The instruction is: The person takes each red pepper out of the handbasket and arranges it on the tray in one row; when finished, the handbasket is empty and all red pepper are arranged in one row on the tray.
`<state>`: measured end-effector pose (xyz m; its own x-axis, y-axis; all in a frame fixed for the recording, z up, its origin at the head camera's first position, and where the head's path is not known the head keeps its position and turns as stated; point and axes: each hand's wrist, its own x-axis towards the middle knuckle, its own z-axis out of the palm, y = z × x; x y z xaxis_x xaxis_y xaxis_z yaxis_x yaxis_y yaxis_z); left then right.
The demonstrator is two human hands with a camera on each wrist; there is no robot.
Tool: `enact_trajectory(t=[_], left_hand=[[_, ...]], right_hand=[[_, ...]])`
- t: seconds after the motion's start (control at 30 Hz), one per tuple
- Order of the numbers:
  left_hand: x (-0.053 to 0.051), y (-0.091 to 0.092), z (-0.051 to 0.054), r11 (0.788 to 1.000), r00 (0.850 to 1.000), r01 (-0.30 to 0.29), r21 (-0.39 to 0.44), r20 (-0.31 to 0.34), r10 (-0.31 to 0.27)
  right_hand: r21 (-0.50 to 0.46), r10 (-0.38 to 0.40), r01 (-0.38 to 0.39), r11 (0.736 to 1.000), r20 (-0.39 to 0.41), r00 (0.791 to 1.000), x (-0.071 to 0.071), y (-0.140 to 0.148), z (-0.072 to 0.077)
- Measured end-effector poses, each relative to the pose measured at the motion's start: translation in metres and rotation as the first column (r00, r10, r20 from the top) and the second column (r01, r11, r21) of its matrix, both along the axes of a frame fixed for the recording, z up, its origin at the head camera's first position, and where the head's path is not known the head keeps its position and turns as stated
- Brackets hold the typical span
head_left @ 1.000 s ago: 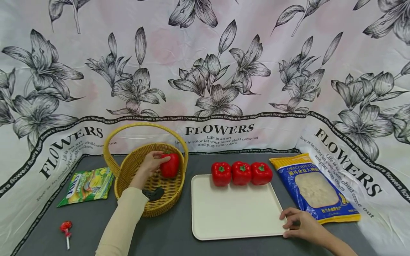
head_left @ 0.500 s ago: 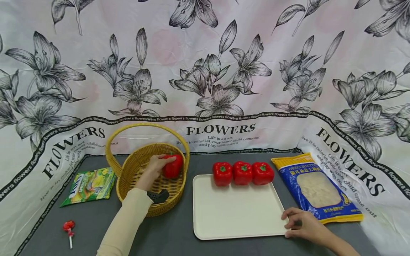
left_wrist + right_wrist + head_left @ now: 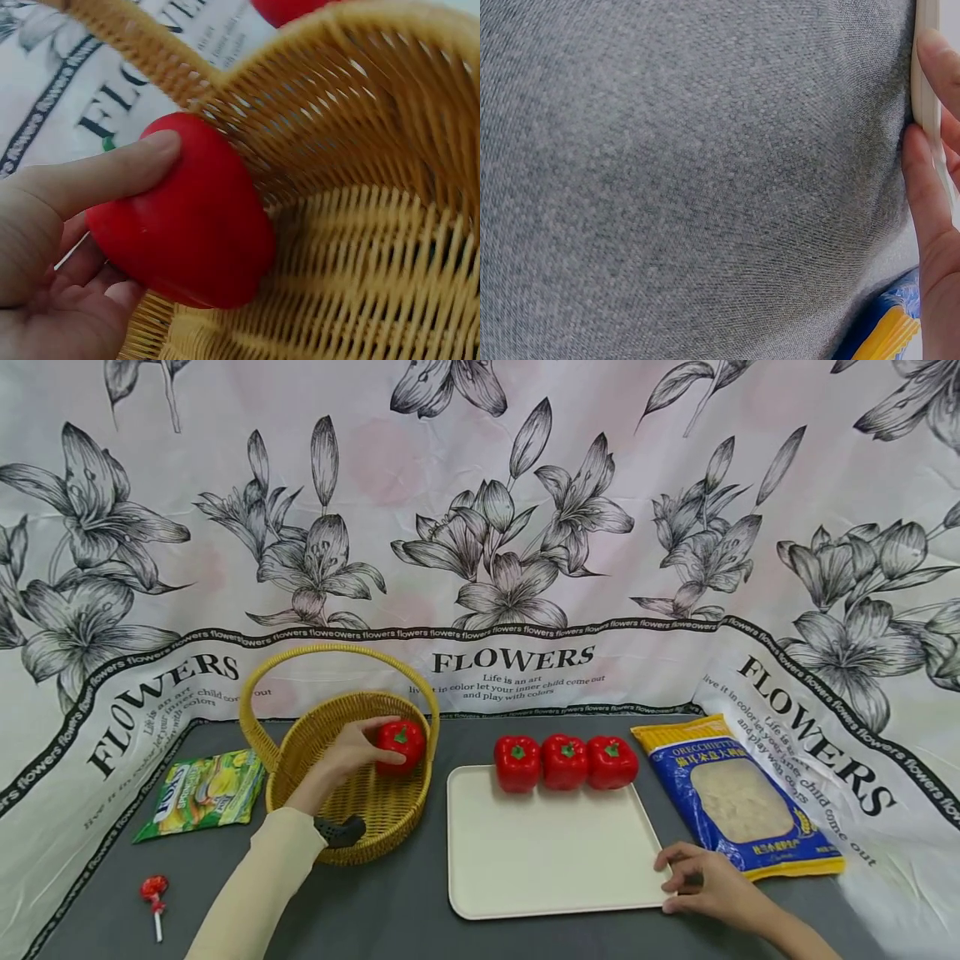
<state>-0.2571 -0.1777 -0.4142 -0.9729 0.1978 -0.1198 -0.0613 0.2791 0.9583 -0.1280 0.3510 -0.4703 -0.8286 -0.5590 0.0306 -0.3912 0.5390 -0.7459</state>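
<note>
My left hand (image 3: pixel 351 750) grips a red bell pepper (image 3: pixel 406 745) inside the right side of the yellow wicker basket (image 3: pixel 300 777). In the left wrist view, the thumb lies across the pepper (image 3: pixel 202 225) near its green stem, with fingers curled beneath. At the lower right corner of a cream tray (image 3: pixel 555 860), my right hand (image 3: pixel 705 887) holds the rim with thumb and bent fingers. The right wrist view has the fingers (image 3: pixel 928 180) against the tray's edge (image 3: pixel 926 97). Along the tray's back edge, three red bell peppers (image 3: pixel 565 762) sit in a row.
Right of the tray lies a blue and yellow pasta bag (image 3: pixel 742 802). Left of the basket are a green snack packet (image 3: pixel 206 793) and a red lollipop (image 3: pixel 155 893). The basket's tall handle (image 3: pixel 337 650) arches over it. A flowered cloth (image 3: pixel 510 677) hangs behind.
My left hand has turned the pepper within the basket, so its stem now faces the head camera more. The left wrist has shifted left and slightly down. The right hand stays at the tray's corner.
</note>
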Motion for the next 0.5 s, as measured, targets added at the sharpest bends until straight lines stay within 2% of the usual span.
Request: enact_trajectory(t=[0.13,0.3,0.5], left_hand=[[0.005,-0.008,0.002,0.997,0.999,0.048,0.055,-0.007,-0.048],[0.011,-0.015,0.017,0.990,0.995,0.100,0.104,-0.006,-0.100],[0.017,-0.024,0.032,0.982,0.989,0.148,0.118,-0.031,-0.145]], right_hand=[[0.019,0.002,-0.002,1.000,0.026,1.000,-0.001,0.002,0.002],[0.012,-0.005,0.004,1.000,0.019,1.000,-0.001,0.004,0.002],[0.007,-0.003,0.003,1.000,-0.001,1.000,-0.001,0.003,-0.001]])
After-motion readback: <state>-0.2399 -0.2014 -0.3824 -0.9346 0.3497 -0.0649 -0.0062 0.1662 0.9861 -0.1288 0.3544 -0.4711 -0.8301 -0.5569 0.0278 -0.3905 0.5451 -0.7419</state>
